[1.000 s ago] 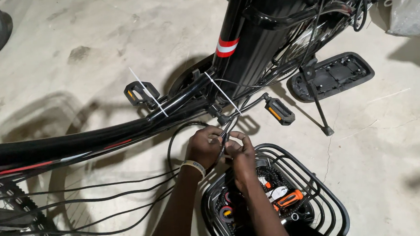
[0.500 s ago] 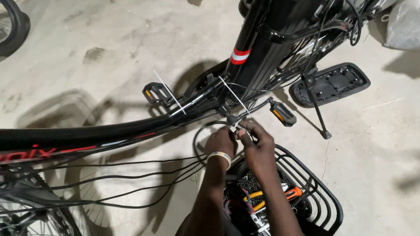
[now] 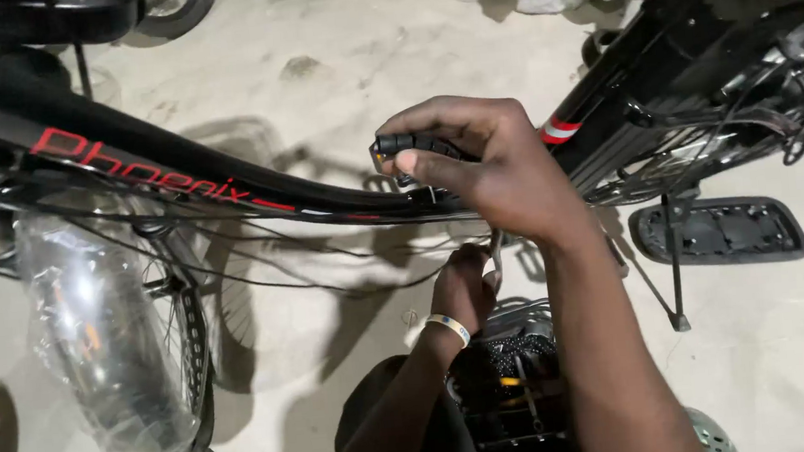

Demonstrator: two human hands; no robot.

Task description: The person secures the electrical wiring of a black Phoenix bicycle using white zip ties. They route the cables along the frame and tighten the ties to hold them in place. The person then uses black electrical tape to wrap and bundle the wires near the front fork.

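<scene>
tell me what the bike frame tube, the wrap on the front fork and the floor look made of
Bike frame tube: probably painted metal, glossy black, with a sheen and red lettering. Wrap on the front fork: clear plastic film, crinkled and catching glare. Floor: looks like bare concrete, pale, matte and blotchy.

Left hand [image 3: 464,288] fingers hidden behind frame [image 3: 227,187] and cables. Basket [image 3: 530,388] at 6 o'clock cut off. Wrapped fork [image 3: 106,354] blurred.

Your right hand [image 3: 488,167] pinches a matt black plastic connector [image 3: 407,144]. The bike frame [image 3: 178,172] shines glossy black; clear crinkled plastic wrap [image 3: 96,346] covers the wheel; the concrete floor [image 3: 310,32] looks rough.
</scene>
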